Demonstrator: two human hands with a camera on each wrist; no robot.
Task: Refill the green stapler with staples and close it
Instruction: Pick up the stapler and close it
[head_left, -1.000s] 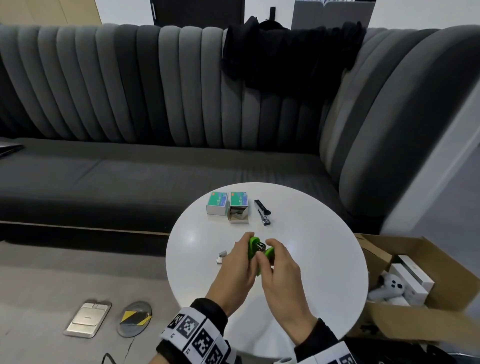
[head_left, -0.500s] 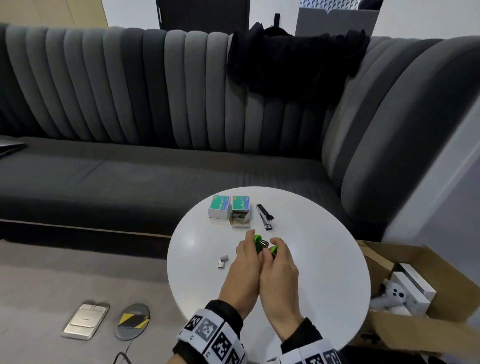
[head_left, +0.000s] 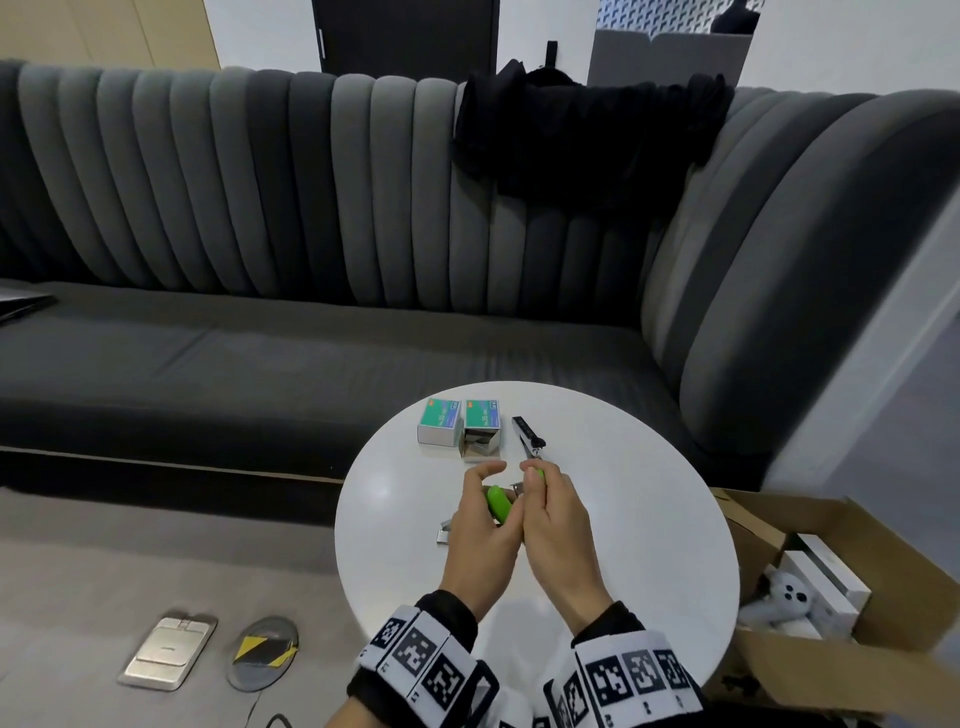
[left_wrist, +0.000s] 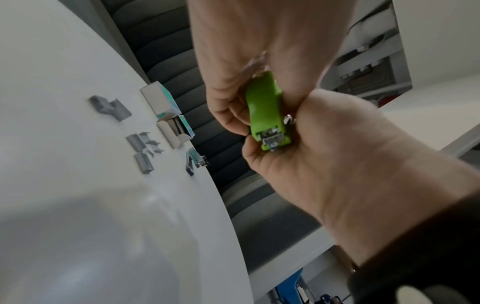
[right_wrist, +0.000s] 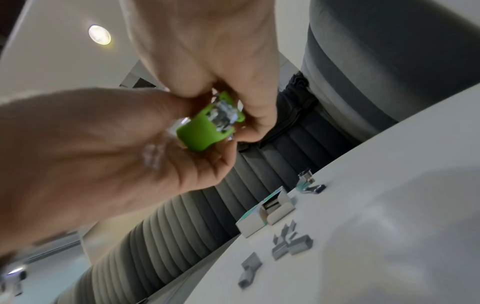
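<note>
Green stapler (head_left: 500, 503) held above the surface (head_left: 623, 519), between both hands: left hand (head_left: 480, 540) fingers curl around its body, right hand (head_left: 558, 530) fingers pinch its metal end.

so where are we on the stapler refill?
Done: one staple box is open and loose staple strips lie on the table. In hand: both the left hand and right hand hold the green stapler above the table, metal end exposed. Whether staples are loaded can't be seen. Left: close it fully.
</note>
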